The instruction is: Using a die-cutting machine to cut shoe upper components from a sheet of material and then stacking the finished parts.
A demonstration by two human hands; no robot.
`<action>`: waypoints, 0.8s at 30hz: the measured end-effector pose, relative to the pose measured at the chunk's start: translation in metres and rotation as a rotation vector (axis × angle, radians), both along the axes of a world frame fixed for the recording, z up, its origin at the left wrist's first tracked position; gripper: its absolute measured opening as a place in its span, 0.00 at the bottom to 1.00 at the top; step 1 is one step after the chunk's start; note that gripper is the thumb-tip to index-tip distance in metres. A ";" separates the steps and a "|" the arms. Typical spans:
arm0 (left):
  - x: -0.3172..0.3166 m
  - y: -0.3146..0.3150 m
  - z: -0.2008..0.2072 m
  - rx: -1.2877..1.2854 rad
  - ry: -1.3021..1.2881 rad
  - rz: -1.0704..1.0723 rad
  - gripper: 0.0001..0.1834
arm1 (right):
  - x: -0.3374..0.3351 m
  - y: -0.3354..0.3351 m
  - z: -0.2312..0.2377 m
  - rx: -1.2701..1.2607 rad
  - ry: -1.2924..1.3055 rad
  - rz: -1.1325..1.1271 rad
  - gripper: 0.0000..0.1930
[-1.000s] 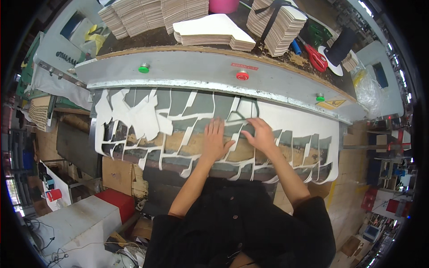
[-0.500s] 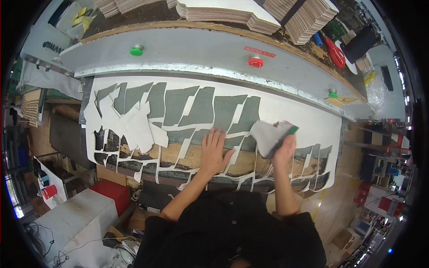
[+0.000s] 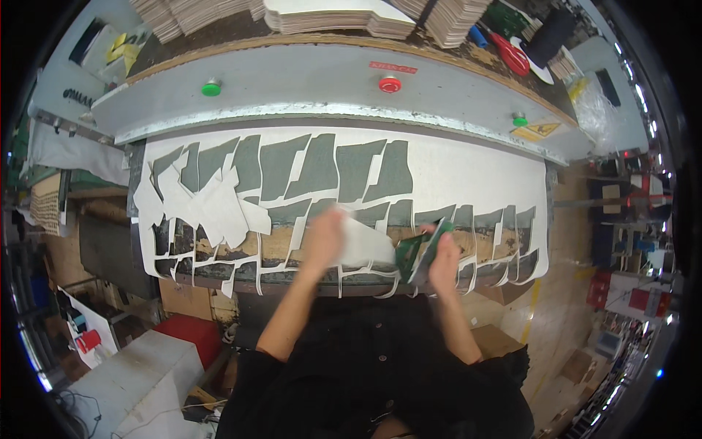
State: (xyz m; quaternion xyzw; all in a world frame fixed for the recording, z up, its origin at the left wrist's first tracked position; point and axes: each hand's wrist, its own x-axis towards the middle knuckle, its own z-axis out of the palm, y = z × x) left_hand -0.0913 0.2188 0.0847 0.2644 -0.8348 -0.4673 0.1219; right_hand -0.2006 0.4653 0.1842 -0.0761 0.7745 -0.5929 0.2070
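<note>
1. Head view, hands: the person's left hand [image 3: 325, 238] grips a white piece [image 3: 365, 243] by its left end, though blur hides the separate fingers; the right hand [image 3: 444, 265] is curled around the right side of a green-edged frame [image 3: 415, 256]
2. Head view, place: the white piece is between the hands, above a white sheet [image 3: 475, 167] full of cut-outs, with the frame just at its right end; whether those two touch cannot be told
3. Head view, handling: the white piece looks light, thin and bendable, so a pinch at an edge should do; the frame seems stiff and heavier, probably best taken by its outer side, clear of any sharp rim
4. Head view, containers: a clear plastic bag [image 3: 598, 110] sits at upper right and a cardboard box [image 3: 578, 366] at lower right; their contents cannot be made out
</note>
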 end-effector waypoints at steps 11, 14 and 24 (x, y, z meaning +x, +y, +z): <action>-0.007 -0.037 0.025 -0.323 0.106 0.318 0.33 | -0.185 0.027 -0.074 0.522 0.427 -0.002 0.30; -0.026 0.035 0.035 -0.120 0.038 0.182 0.29 | -0.168 0.045 -0.051 0.454 0.442 0.436 0.39; -0.101 0.164 0.011 -0.164 0.105 -0.202 0.35 | -0.188 0.046 -0.082 0.352 0.696 0.469 0.42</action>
